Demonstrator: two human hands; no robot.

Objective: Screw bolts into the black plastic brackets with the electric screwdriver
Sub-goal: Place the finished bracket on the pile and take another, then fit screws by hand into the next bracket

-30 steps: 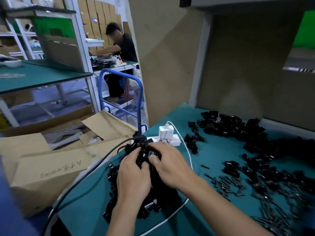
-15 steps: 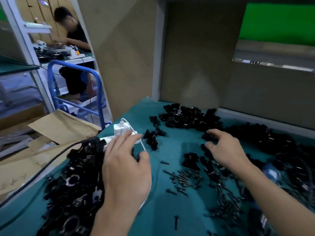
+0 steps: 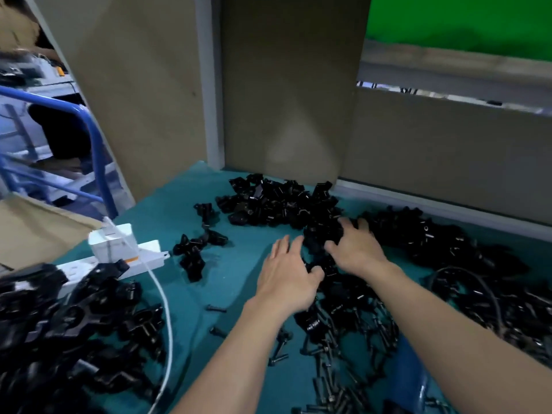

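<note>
Indoors, at a bench covered with a teal mat [image 3: 233,273], a worker is reaching both bare hands into a heap of black plastic brackets [image 3: 283,201] lying across the middle and back of the surface. The left hand [image 3: 288,276] is hovering palm down, fingers straight and spread, thumb touching the parts. The right hand [image 3: 355,249] is resting splayed on the heap, grasping nothing. Loose bolts [image 3: 328,389] are lying scattered beneath the forearms. A second bracket pile [image 3: 74,324] is sitting far left, beside a white power strip [image 3: 143,258] and charger cable [image 3: 163,297].
</note>
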